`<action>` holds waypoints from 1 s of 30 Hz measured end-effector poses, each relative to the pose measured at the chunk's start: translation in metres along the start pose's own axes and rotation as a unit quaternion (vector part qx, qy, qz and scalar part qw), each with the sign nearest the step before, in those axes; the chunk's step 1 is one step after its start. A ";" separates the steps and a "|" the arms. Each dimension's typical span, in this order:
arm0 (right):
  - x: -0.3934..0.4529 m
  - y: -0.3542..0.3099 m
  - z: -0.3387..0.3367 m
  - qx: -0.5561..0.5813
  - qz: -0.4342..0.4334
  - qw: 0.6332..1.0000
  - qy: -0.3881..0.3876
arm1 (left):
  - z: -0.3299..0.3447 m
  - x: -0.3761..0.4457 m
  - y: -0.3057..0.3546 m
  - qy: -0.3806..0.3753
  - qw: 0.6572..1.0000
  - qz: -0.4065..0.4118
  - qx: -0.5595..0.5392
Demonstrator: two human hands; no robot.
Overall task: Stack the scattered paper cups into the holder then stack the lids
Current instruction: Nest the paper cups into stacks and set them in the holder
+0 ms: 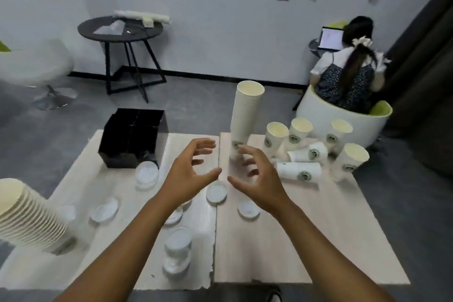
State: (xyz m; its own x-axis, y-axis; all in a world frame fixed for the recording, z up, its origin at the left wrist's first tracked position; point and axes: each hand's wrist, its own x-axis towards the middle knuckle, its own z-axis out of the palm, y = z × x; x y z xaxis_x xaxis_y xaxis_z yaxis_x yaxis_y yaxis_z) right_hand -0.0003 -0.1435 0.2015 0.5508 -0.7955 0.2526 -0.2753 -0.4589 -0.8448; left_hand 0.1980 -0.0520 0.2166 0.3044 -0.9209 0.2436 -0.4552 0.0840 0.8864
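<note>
- Both hands hover over a pale wooden table (331, 240), empty, fingers spread and loosely curved, holding nothing.
- The left hand (188, 174) and right hand (257, 179) sit close together, thumbs nearly meeting.
- Just beyond the right fingertips stands a tall stack of paper cups (245, 117), upright on the table and not in any holder.
- To the right of those fingers are loose paper cups: four upright cups (353, 162) and two lying cups (299, 170) on their sides.
- Beyond the left fingers sits a black compartment holder (132, 140); no cups show inside it.
- A second, leaning cup stack (29, 216) lies far to the left of the left hand.
- Clear plastic lids (217, 192) lie scattered under and around both hands; a short lid pile (177, 250) sits nearer the viewer.
- Judgement: cups are partly gathered but none appears housed; six remain loose, and lid stacking looks barely begun.
</note>
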 end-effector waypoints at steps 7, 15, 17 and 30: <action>-0.057 0.112 -0.108 0.021 0.151 0.983 0.099 | 0.150 0.029 0.007 -0.110 0.994 -0.023 -0.003; -0.061 0.199 -0.210 0.039 0.194 0.965 0.171 | 0.279 0.087 0.026 -0.160 0.987 -0.029 -0.002; -0.056 0.218 -0.231 0.043 0.194 0.959 0.202 | 0.308 0.103 0.031 -0.164 0.986 -0.026 -0.003; 0.005 0.319 -0.309 0.034 0.197 0.960 0.197 | 0.389 0.175 -0.003 -0.192 0.975 -0.080 0.074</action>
State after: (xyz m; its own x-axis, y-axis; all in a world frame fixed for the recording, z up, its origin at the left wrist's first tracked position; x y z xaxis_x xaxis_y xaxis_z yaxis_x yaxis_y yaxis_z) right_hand -0.3293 -0.4164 0.0790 0.0699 -0.9960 0.0550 -0.3422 -0.0758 -0.9366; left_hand -0.0728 -0.3615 0.1037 0.0585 -0.9947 -0.0843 -0.5528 -0.1027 0.8270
